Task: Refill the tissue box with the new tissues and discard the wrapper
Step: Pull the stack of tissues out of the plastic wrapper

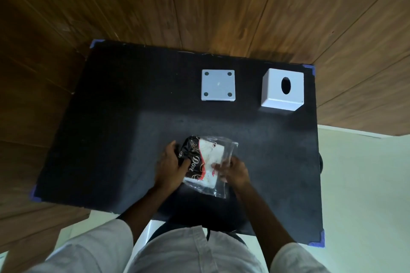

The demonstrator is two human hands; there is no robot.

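A pack of new tissues (207, 163) in a black, white and clear plastic wrapper lies near the front middle of the black table (111, 128). My left hand (170, 165) grips the pack's dark left end. My right hand (235, 172) pinches the clear wrapper at its right side. The white tissue box cover (282, 90), with an oval slot on top, stands at the back right. Its flat white base plate (218, 85), with a round pad at each corner, lies to the left of the cover, apart from it.
Blue tape marks the table's corners (310, 68). A wooden wall rises behind and to the left. A pale floor (363, 184) shows to the right of the table. My light trousers fill the bottom of the view.
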